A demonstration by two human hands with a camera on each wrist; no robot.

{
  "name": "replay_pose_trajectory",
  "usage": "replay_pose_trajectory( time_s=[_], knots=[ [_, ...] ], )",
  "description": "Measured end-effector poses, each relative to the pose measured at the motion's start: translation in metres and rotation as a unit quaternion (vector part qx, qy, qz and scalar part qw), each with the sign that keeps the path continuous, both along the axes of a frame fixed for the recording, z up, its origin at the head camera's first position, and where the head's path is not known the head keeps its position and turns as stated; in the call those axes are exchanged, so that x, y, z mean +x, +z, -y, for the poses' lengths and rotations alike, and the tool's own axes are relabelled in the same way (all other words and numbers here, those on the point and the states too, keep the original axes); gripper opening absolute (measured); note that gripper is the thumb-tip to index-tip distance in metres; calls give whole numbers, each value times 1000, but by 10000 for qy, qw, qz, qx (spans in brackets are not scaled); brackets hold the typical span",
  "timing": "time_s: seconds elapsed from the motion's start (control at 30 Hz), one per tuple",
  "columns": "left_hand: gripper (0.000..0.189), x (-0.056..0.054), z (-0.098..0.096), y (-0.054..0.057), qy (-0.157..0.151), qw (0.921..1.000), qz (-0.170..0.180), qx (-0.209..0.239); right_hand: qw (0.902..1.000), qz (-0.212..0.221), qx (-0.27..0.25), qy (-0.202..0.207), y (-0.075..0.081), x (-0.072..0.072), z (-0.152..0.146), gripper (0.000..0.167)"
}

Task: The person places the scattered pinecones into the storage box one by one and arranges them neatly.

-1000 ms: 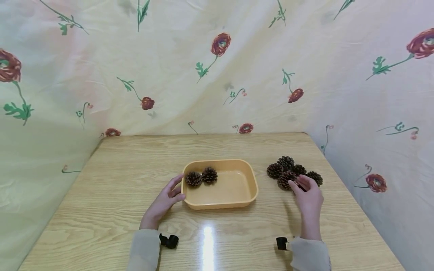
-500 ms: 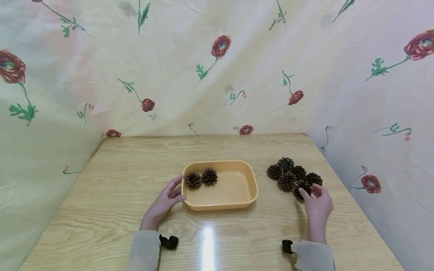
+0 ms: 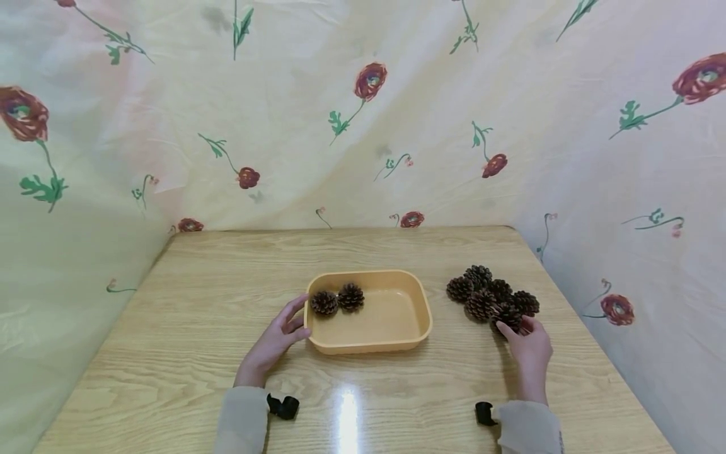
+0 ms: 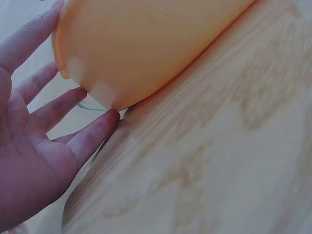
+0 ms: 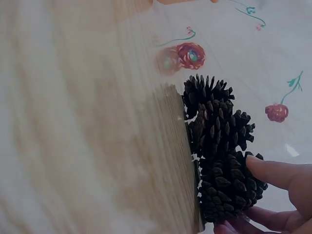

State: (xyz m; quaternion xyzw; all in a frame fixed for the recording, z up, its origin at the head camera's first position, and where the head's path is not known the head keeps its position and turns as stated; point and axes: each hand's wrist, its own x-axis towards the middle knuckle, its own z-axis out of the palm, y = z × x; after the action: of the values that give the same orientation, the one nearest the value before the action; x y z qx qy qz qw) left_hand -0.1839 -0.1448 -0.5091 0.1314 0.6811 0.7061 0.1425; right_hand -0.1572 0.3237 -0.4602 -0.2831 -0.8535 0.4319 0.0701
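Note:
My left hand (image 3: 273, 343) rests its fingertips along the left end of a yellow-orange plastic tray (image 3: 371, 346). In the left wrist view its fingers are spread and nearly straight against the tray's outer wall (image 4: 146, 46). Inside the tray, two brown pine cones (image 3: 324, 303) lie side by side at the left. To the right, my right hand (image 3: 532, 348) pinches the nearest pine cone (image 3: 507, 316) of a cluster. The right wrist view shows the thumb on one side of that cone (image 5: 228, 187) and fingers on the other.
Several other pine cones (image 3: 481, 305) sit close together just beyond the right hand, right of the tray. All stand on a light wood table (image 3: 227, 265). A flower-printed cloth (image 3: 295, 126) hangs behind the table and along both sides.
My right hand first moved right and toward me off the middle of the cluster, then forward slightly, closing on the nearest pine cone. The left hand and tray have stayed put.

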Motion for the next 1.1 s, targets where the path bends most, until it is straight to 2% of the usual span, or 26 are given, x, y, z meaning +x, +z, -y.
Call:
replay_pose_trajectory(
  time_s=[0.23,0.4,1.1],
  knots=[
    [73,0,-1,1,31,10000,27,-25,9999,119,56,97,-9,-5,-7,69],
    [72,1,-1,2,52,10000,32,-46,9999,111,-113,57,-10,-5,-8,70],
    [71,2,-2,7,63,10000,41,-24,9970,-191,-732,-179,13,8,0,71]
  ],
)
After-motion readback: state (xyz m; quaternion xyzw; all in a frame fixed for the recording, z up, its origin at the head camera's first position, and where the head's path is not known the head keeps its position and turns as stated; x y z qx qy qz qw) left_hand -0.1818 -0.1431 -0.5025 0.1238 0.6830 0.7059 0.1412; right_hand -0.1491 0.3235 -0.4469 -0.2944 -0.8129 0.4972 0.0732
